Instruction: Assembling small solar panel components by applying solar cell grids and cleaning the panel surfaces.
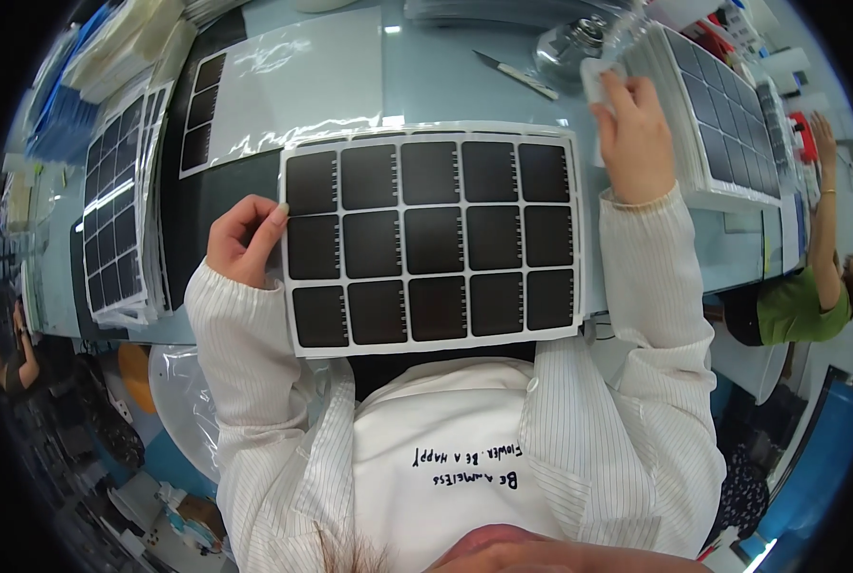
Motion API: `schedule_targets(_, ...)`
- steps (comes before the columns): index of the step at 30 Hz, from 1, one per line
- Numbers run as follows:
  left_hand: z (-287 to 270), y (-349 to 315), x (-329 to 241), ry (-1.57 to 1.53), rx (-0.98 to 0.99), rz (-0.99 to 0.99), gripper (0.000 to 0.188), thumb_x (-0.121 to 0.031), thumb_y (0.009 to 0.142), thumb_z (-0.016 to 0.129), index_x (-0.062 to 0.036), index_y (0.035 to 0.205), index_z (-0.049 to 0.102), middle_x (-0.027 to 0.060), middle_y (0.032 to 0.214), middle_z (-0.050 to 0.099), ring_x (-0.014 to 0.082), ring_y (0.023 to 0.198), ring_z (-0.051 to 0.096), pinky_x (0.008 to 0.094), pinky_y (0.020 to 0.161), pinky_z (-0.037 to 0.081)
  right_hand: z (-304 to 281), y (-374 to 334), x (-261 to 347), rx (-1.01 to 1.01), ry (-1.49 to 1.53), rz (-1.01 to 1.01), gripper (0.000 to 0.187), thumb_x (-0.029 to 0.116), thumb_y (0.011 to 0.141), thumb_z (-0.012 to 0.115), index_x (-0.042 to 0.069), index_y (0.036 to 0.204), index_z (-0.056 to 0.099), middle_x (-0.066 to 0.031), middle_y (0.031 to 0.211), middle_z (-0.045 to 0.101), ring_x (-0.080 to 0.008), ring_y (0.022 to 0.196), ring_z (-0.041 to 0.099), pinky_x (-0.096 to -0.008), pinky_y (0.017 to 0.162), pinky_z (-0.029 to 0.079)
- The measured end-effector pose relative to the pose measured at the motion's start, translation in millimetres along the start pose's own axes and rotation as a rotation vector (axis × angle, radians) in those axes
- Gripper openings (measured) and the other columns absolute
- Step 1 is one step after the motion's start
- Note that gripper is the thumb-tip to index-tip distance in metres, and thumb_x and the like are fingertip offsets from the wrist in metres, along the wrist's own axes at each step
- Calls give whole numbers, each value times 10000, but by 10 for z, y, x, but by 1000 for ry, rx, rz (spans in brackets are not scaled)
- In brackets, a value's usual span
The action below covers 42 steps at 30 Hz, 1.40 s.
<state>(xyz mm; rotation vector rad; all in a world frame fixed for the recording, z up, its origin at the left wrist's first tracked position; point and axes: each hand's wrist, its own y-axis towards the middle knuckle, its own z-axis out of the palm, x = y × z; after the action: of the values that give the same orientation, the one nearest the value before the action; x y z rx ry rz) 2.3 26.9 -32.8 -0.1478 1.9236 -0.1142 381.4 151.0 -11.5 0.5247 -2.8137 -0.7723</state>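
Note:
A white sheet with rows of black rectangular pieces (436,239) lies before me, its lower edge near my body. My left hand (245,239) pinches the sheet's left edge between thumb and fingers. Off the sheet's upper right corner, my right hand (636,143) is closed on a small white wipe (593,81), part of which the fingers hide. Just beyond the wipe stands a clear bottle with a metal top (579,40). A craft knife with a pale handle (517,75) lies on the table left of the bottle.
Stacks of similar sheets stand at the right (732,115) and left (121,210). A partly covered sheet (293,86) lies at the back left on a dark mat (221,205). Blue and white bundles (73,95) fill the far left. Another person in green (808,306) is at the right.

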Motion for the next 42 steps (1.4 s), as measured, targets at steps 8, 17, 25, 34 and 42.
schedule_targets(8, -42, -6, 72, -32, 0, -28, 155, -112, 876, 536, 9, 779, 538, -26, 683, 503, 46, 650, 419, 188, 619, 346, -255, -299, 149, 80, 495, 101, 76, 41, 773, 616, -5, 832, 631, -95, 739, 573, -186, 618, 540, -259, 552, 415)
schedule_targets(17, -52, 23, 80, 16, -18, 68, 177, -83, 879, 523, -17, 722, 474, -39, 654, 414, 44, 623, 351, 187, 582, 290, -354, -591, 127, 102, 582, 178, 52, 13, 758, 628, 2, 808, 635, -55, 722, 572, -99, 527, 475, -214, 468, 358)
schedule_targets(25, -39, 33, 80, 10, -10, 66, 174, -100, 884, 524, -29, 729, 487, -53, 646, 412, 31, 603, 336, 183, 561, 263, -238, -370, 74, -2, 486, 107, 80, 30, 752, 640, 18, 831, 640, -50, 779, 585, -101, 521, 469, -208, 449, 351)
schedule_targets(34, -46, 38, 126, 30, -16, 103, 183, -85, 882, 511, -24, 714, 472, -43, 645, 393, 44, 577, 307, 198, 536, 233, 30, -203, 82, 196, 707, 69, 193, 95, 718, 701, 39, 894, 643, -22, 808, 519, -89, 558, 409, -214, 513, 356)
schedule_targets(42, -19, 76, 135, 125, -17, 190, 211, -77, 884, 510, -19, 690, 447, -19, 638, 377, 65, 579, 307, 212, 550, 249, 69, -286, -25, 358, 879, 234, 410, 123, 661, 776, 23, 1014, 591, -8, 898, 481, -55, 572, 376, -177, 521, 348)
